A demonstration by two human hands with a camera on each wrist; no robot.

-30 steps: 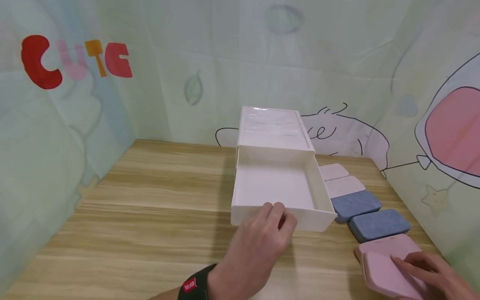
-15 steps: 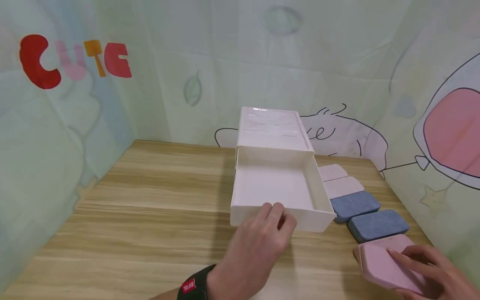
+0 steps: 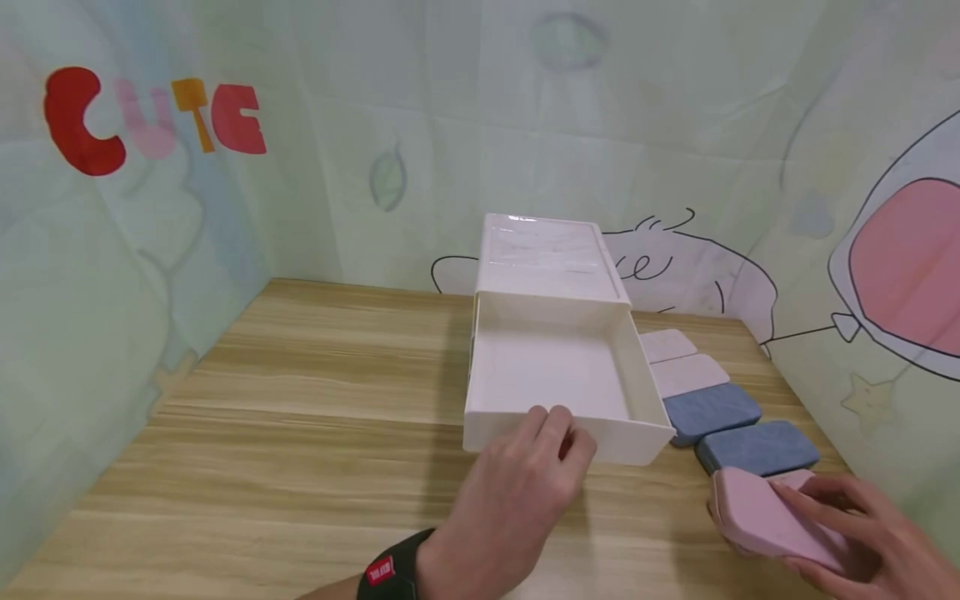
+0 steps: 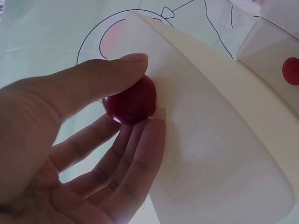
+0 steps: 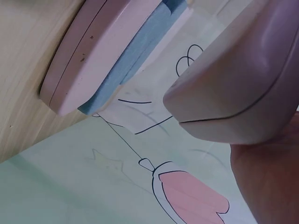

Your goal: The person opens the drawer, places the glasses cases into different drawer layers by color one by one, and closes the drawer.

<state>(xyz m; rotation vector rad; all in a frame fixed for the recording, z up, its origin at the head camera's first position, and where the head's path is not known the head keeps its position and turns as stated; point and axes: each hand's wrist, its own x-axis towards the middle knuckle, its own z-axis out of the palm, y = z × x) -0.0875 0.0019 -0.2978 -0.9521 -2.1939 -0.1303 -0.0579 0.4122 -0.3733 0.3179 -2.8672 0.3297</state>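
My left hand [image 3: 510, 504] grips the front of a white drawer [image 3: 622, 440], which stands pulled out of its white box [image 3: 551, 257]. In the left wrist view, thumb and fingers pinch a round red knob [image 4: 133, 100] on that drawer front. The drawer's inside is bare. At the lower right, my right hand [image 3: 873, 529] holds a pink glasses case [image 3: 776, 521] with the thumb on one side and fingers on the other. Below and behind it lies another pink case [image 5: 86, 56], largely covered in the head view; a gap shows between the two cases in the right wrist view.
Two blue cases [image 3: 757, 446] and two pale pink cases [image 3: 690, 375] lie in a row along the drawer's right side on the wooden table [image 3: 330, 400]. A second red knob [image 4: 291, 71] shows on another white front. Printed cloth walls [image 3: 585, 133] enclose the table.
My right hand has raised the pink case and shifted it slightly away from me, over the other pink case. My left hand and the drawer have stayed put.
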